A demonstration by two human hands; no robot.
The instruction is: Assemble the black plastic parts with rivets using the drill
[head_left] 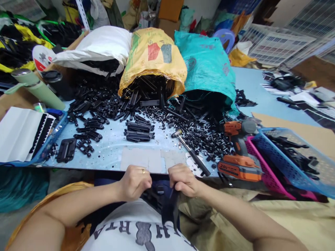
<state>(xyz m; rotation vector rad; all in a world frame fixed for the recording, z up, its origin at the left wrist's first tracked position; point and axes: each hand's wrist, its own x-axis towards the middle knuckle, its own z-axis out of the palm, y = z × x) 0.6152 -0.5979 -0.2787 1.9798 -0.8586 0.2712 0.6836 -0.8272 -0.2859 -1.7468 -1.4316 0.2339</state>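
My left hand (pixel 136 181) and my right hand (pixel 184 179) are both closed, close to my body below the table's front edge. Between them they grip a black plastic part (pixel 167 204) with a black strap hanging down from it over my lap. A ring shows on my left hand. On the light blue table (pixel 110 153) just beyond my hands lies a small hammer (pixel 192 153) with a black handle, and a stack of assembled black plastic pieces (pixel 138 130).
Heaps of black plastic parts (pixel 199 132) and small screws spill from a white sack (pixel 96 45), a yellow sack (pixel 154 52) and a teal sack (pixel 206 62). An orange cordless drill (pixel 238 153) stands right, beside pink and blue baskets (pixel 288 164). A green bottle (pixel 39 89) lies left.
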